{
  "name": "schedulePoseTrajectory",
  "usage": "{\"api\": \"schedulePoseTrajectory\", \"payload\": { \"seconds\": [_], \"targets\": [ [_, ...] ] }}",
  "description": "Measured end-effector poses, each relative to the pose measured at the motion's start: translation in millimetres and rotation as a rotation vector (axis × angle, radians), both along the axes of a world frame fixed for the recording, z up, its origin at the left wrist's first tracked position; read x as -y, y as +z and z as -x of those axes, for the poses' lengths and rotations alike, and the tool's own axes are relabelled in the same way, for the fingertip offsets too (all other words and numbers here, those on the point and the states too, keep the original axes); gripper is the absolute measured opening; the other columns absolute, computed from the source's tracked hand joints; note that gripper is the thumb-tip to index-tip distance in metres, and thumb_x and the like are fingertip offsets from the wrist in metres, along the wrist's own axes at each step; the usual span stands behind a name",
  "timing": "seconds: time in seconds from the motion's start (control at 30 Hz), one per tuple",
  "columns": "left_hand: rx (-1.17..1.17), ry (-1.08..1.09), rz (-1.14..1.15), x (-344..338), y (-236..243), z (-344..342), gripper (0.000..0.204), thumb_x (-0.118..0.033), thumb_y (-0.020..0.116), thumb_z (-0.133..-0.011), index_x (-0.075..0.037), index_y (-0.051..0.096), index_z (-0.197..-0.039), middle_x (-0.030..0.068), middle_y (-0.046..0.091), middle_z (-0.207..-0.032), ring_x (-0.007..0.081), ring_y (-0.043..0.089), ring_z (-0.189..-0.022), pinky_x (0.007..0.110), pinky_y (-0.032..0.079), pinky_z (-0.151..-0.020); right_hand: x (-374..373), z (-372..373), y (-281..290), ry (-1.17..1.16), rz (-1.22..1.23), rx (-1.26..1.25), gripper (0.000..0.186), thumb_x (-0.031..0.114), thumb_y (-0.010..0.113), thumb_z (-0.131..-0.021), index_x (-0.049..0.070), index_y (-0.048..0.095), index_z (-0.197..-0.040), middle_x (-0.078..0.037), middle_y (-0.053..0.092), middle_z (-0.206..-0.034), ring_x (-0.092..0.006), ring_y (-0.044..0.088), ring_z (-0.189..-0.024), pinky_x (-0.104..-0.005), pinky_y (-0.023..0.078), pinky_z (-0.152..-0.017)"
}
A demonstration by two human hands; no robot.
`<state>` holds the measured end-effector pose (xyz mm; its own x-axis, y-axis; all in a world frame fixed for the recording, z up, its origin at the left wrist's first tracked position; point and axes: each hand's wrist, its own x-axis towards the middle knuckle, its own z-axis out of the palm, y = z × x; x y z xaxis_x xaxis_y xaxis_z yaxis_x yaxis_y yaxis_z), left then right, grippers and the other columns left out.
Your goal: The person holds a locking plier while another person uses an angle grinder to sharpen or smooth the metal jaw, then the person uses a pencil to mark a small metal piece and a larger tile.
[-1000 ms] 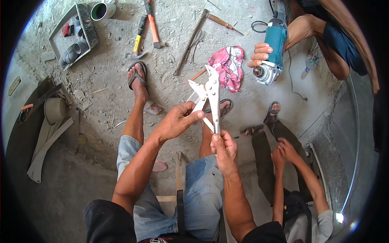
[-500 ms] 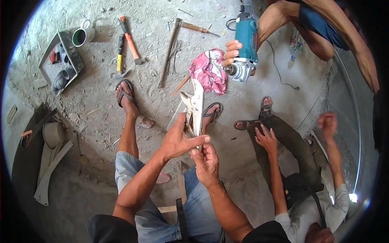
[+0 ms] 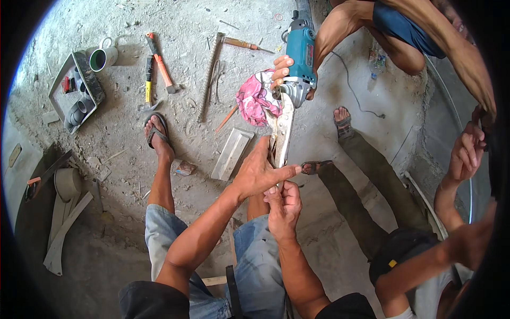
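A pair of metal locking pliers (image 3: pixel 284 133) extends forward from my hands, its jaws up against the spindle end of a teal angle grinder (image 3: pixel 303 56). My left hand (image 3: pixel 259 171) is closed around the pliers' handles, thumb stretched to the right. At the handle end, the fingers of my right hand (image 3: pixel 284 210) pinch the screw end. Another person's hand (image 3: pixel 280 72) holds the grinder by its body near the silver gear head. Whether the jaws clasp the spindle, I cannot tell. Behind the jaws lies a crumpled pink and white cloth (image 3: pixel 252 101).
Two hammers (image 3: pixel 161 66) lie on the dusty floor, near a screwdriver (image 3: pixel 247 44) and a rusty rod (image 3: pixel 211 77). A grey tray (image 3: pixel 57 85) of pipe fittings and a mug (image 3: pixel 110 56) stand far left. A metal trowel (image 3: pixel 232 154) lies between my feet. A second person sits at right.
Both my hands have moved forward and right with the pliers, bringing the jaws to the grinder's spindle. The trowel shows more fully. The person at right has shifted their arms rightward.
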<state>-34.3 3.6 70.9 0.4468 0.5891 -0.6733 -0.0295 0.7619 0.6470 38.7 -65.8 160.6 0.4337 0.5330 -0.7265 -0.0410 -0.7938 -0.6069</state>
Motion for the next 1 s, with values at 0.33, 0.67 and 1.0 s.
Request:
{"api": "schedulePoseTrajectory", "payload": {
  "seconds": [0.33, 0.67, 1.0],
  "targets": [
    [-0.136, -0.089, -0.061, -21, -2, 11, 0.074, -0.039, 0.076, -0.067, 0.008, 0.046, -0.115, 0.0155, 0.059, -0.091, 0.0206, 0.056, -0.081, 0.033, 0.046, -0.071, -7, 10, -13, -0.025, -0.021, -0.018, 0.027, 0.021, 0.062, -0.092, 0.000, 0.052, -0.104, -0.003, 0.059, -0.084, -0.0083, 0.054, -0.073, -0.0235, 0.045, -0.067],
    [-0.098, -0.081, -0.052, -19, -8, 15, 0.071, -0.031, 0.074, -0.068, 0.009, 0.044, -0.118, 0.0145, 0.058, -0.090, 0.0198, 0.055, -0.080, 0.033, 0.046, -0.069, -6, 19, -20, -0.037, -0.037, 0.022, 0.021, 0.017, 0.062, -0.092, 0.001, 0.051, -0.101, -0.002, 0.058, -0.085, -0.0062, 0.051, -0.070, -0.0207, 0.044, -0.066],
    [-0.081, -0.002, 0.021, -16, -16, 9, 0.066, -0.034, 0.074, -0.066, 0.009, 0.046, -0.108, 0.0232, 0.057, -0.083, 0.0317, 0.058, -0.079, 0.040, 0.047, -0.072, -6, 16, -25, -0.023, -0.016, 0.019, 0.025, 0.020, 0.063, -0.091, 0.000, 0.052, -0.103, -0.003, 0.058, -0.084, -0.0093, 0.054, -0.074, -0.0242, 0.046, -0.068]
  ]
}}
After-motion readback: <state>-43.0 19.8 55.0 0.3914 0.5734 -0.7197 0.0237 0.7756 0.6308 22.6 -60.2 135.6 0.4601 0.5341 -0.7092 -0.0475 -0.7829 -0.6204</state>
